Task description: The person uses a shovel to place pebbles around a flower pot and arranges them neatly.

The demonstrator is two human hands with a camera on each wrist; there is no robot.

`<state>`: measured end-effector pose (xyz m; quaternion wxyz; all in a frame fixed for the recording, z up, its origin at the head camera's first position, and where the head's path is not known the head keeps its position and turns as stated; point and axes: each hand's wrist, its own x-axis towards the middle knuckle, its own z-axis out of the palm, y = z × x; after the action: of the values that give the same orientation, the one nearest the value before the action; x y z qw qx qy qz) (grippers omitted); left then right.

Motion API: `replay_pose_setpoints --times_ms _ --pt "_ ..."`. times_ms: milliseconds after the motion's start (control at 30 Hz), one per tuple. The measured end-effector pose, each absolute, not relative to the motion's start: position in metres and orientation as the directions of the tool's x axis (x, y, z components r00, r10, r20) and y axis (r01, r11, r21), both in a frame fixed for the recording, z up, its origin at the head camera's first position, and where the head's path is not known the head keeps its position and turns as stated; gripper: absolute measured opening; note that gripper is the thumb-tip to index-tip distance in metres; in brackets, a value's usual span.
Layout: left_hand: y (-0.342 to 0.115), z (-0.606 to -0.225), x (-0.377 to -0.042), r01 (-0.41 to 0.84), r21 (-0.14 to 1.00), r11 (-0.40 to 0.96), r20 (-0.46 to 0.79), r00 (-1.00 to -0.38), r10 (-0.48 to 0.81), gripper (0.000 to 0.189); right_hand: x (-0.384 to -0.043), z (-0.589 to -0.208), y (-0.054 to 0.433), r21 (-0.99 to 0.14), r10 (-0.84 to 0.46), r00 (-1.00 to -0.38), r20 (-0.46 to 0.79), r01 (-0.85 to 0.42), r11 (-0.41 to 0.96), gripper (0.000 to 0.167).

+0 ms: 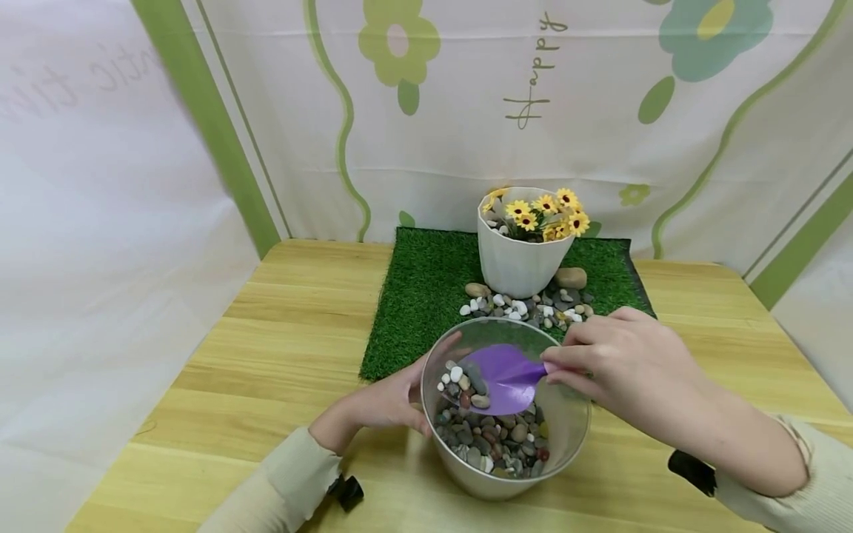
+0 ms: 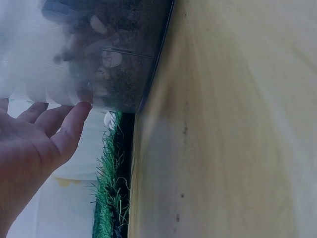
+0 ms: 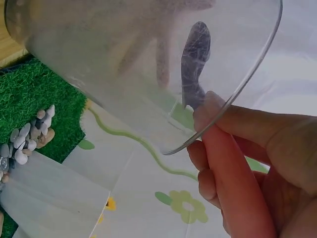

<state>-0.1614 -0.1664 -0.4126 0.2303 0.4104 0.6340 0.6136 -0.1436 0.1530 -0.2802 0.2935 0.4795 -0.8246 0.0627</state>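
Observation:
My right hand (image 1: 616,359) grips the pinkish handle (image 3: 230,178) of a purple scoop (image 1: 509,377). The scoop's blade is inside the mouth of a clear plastic bucket (image 1: 569,437), carrying several white, grey and brown pebbles (image 1: 466,385) toward its tip. More pebbles (image 1: 496,444), mostly dark, cover the bucket's bottom beneath the blade. Against the bucket's left side, my left hand (image 1: 393,396) holds the wall, thumb on the near side and fingers spread round the far side. Its fingertips meet the clear wall in the left wrist view, where the hand (image 2: 44,139) shows from the palm side.
Behind the bucket, a white flowerpot (image 1: 523,263) with yellow flowers (image 1: 546,211) stands on a green turf mat (image 1: 426,289). Loose stones (image 1: 520,307) lie at the pot's foot. The wooden table (image 1: 266,340) ends at a flower-printed curtain (image 1: 453,148).

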Motion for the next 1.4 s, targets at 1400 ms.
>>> replay_pose_setpoints --times_ms 1400 --pt "-0.166 -0.413 -0.162 0.222 0.967 -0.123 0.227 -0.539 0.811 0.129 -0.16 -0.274 0.16 0.102 -0.724 -0.476 0.499 -0.798 0.595 0.059"
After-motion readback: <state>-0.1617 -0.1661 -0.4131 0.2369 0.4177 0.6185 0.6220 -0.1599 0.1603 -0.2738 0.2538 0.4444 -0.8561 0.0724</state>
